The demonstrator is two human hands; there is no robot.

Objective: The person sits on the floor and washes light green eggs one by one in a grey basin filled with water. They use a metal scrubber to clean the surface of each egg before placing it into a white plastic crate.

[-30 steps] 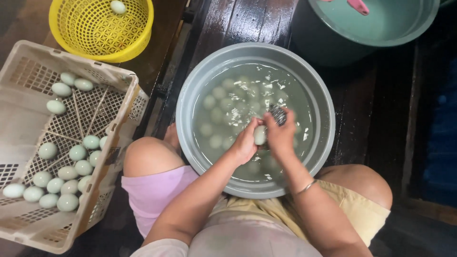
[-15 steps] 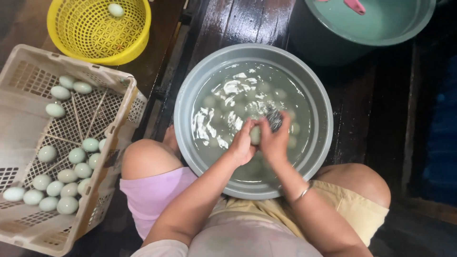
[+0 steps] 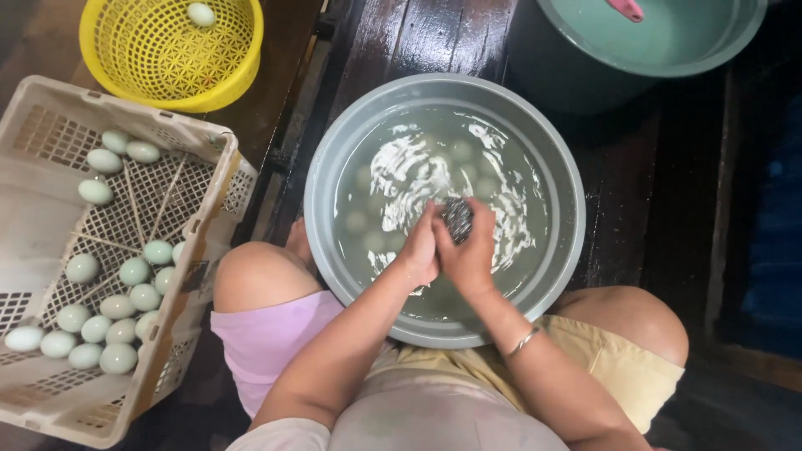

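1. Nearest the camera, both hands are pressed together over the grey basin (image 3: 322, 167); the left hand (image 3: 420, 249) is cupped shut, seemingly around an egg, though the egg itself is hidden
2. The right hand (image 3: 469, 255) is closed on a steel scouring pad (image 3: 457, 219), which is held against the left hand's fingers
3. Several pale eggs (image 3: 364, 222) are seen submerged in the cloudy, rippled water, so a good share is judged left to scrub
4. In the white plastic crate (image 3: 50, 213) to the left, many pale green eggs (image 3: 134, 271) are already laid, apparently the finished portion
5. Farther off, a single egg (image 3: 200, 13) lies in the yellow basket (image 3: 125, 67), and a green tub (image 3: 668, 42) stands beyond the basin
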